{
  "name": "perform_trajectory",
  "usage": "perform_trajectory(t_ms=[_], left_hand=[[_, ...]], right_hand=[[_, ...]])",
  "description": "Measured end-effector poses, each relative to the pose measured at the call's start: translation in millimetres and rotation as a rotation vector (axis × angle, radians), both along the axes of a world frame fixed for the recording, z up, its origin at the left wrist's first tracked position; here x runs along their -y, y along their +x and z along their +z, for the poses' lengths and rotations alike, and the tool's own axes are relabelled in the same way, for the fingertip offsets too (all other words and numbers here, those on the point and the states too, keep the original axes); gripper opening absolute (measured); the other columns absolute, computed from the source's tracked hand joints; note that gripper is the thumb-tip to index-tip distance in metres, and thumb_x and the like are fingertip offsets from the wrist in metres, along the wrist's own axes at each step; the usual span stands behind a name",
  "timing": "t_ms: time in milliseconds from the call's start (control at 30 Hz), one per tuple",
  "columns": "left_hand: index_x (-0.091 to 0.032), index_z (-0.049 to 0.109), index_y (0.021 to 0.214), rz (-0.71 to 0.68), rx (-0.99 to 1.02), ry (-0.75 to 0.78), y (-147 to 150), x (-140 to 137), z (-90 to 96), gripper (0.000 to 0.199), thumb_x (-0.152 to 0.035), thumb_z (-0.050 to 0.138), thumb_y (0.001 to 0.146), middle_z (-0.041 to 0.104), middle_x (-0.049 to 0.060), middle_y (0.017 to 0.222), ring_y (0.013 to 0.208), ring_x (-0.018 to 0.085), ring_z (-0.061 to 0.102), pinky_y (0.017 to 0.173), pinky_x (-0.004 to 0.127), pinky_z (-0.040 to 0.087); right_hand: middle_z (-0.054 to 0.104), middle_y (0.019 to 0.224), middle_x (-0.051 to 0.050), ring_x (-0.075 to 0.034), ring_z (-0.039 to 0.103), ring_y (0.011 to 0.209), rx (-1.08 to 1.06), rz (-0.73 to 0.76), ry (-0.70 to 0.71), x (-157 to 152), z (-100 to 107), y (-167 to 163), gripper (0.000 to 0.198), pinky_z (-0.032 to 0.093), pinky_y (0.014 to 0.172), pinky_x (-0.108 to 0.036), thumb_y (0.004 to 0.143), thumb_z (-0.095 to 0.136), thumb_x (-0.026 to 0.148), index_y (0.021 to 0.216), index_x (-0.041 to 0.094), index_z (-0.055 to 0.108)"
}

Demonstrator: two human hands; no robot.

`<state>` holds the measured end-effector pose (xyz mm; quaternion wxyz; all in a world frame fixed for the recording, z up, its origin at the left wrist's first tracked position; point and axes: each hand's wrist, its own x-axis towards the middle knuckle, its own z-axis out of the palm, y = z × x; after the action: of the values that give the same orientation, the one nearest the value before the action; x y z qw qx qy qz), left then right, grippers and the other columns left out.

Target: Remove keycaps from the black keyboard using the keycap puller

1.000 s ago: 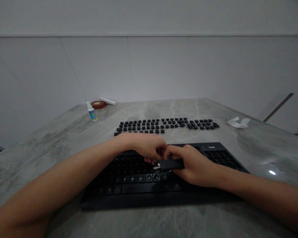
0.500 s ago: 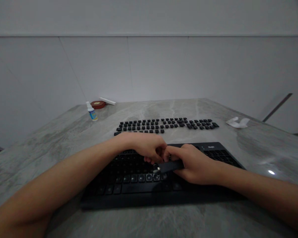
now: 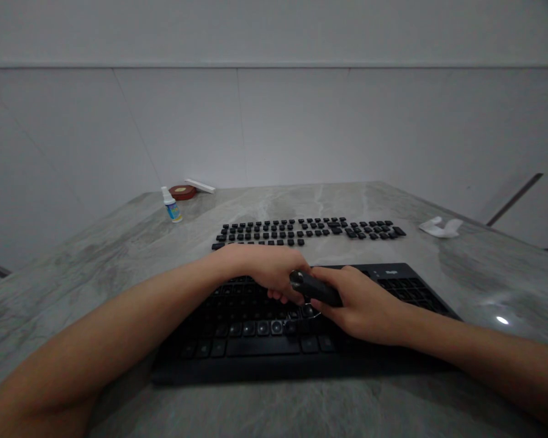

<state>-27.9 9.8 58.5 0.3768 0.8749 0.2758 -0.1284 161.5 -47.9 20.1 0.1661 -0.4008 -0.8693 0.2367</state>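
Observation:
A black keyboard (image 3: pixel 256 368) lies on the table with many keycaps off, baring its switch sockets; the space bar and some bottom-row keys are still on it. My right hand (image 3: pixel 363 304) is closed round the black handle of a keycap puller (image 3: pixel 317 288), which tilts over the middle of the keys. A thin wire loop shows beneath that handle. Just left of it, my left hand (image 3: pixel 278 267) has its fingers curled and pressed together above the keyboard, touching or almost touching the puller. What sits between those left fingertips is hidden.
Rows of loose black keycaps (image 3: pixel 276 235) lie behind the keyboard. Farther left stand a small spray bottle (image 3: pixel 172 207), a reddish-brown case (image 3: pixel 182 193) and a white strip (image 3: pixel 200 185). Crumpled white tissue (image 3: pixel 441 228) rests at the right. A wall (image 3: pixel 274 128) closes off the back.
The puller's handle has swung upward, its left end now higher in front of my left hand, and the wire loop has come into view below. Both hands stay close together.

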Motion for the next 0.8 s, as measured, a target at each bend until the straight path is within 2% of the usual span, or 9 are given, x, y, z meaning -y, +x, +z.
perform_trajectory(t_ms=[167,367,533,800], left_hand=[[-0.012,0.063,0.077,0.013,0.011,-0.006,-0.4,-1.7,-5.2,0.011,-0.018,0.060,0.085,0.059,-0.002,0.057,0.049,0.010,0.058,0.049,0.021,0.047],[-0.013,0.063,0.079,0.033,0.088,-0.081,-1.0,-3.2,-9.7,0.007,-0.014,0.059,0.085,0.058,-0.004,0.057,0.048,0.009,0.056,0.047,0.019,0.046],[-0.013,0.066,0.086,0.022,0.056,-0.032,-0.4,-4.2,-9.2,0.010,-0.019,0.058,0.088,0.059,-0.003,0.058,0.048,0.009,0.056,0.046,0.019,0.045],[-0.013,0.066,0.085,0.036,0.042,0.001,0.4,-3.7,-8.3,0.014,-0.026,0.061,0.088,0.060,-0.002,0.059,0.049,0.010,0.057,0.049,0.020,0.045]], right_hand=[[0.072,0.090,-0.006,-0.022,0.065,0.079,-0.010,-0.045,-0.050,-1.9,0.4,-1.7,0.015,0.044,0.070,-0.030,0.080,0.058,0.015,0.092,0.017,0.067],[0.070,0.079,-0.004,-0.020,0.063,0.072,-0.172,-0.025,-0.118,-3.5,-2.5,-2.2,0.012,0.046,0.066,-0.029,0.079,0.055,0.014,0.083,0.016,0.066],[0.071,0.080,-0.003,-0.018,0.066,0.075,-0.327,0.015,-0.070,-1.9,-6.7,-2.0,0.015,0.049,0.071,-0.028,0.076,0.053,0.011,0.079,0.016,0.067],[0.069,0.069,-0.001,-0.015,0.062,0.062,-0.347,0.001,0.022,-1.2,-10.9,-1.7,0.017,0.045,0.058,-0.023,0.074,0.051,0.009,0.074,0.016,0.067]])
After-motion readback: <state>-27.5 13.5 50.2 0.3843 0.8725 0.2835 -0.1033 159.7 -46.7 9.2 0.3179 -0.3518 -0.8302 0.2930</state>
